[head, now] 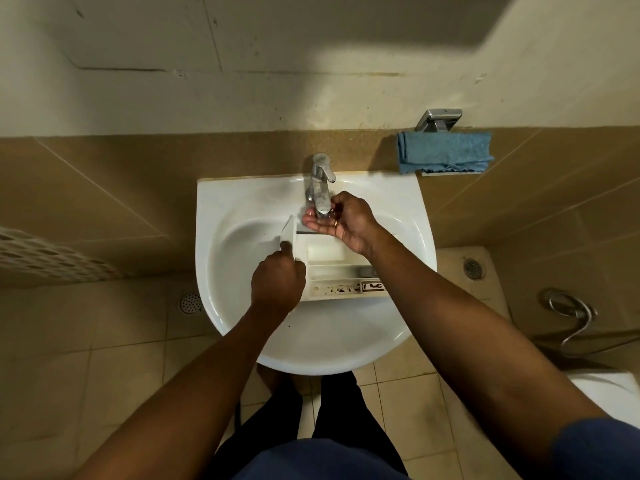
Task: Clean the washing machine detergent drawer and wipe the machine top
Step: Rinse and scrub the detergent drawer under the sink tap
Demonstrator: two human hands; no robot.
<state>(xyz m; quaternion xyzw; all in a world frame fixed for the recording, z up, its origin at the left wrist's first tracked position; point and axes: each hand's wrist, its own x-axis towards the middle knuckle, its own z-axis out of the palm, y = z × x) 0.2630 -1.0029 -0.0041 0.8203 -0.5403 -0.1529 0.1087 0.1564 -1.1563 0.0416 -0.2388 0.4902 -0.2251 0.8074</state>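
From the head view, the detergent drawer (341,268) is out of the machine and lies across the bowl of the white sink (242,195), just below the tap (320,181). The left hand (277,284) grips the drawer by its front-panel end, fingers curled over the edge and tipping that end up a little. The right hand (346,220) is cupped palm-up under the spout with thumb and fingers curved close around its tip. Whether it holds the spout or only catches water I cannot tell, and no stream shows clearly.

Dark specks and streaks line the drawer's near wall (346,289), so I judge the washing is at its start, with the removal done and the scrubbing and rinsing hardly begun. A folded blue cloth (445,152) rests on a wall holder to the right of the sink, apart from both hands and seemingly unused. The machine top is not plainly in view. By my reckoning, what is left is clearing the grime, rinsing, refitting the drawer, and then the whole of the wiping
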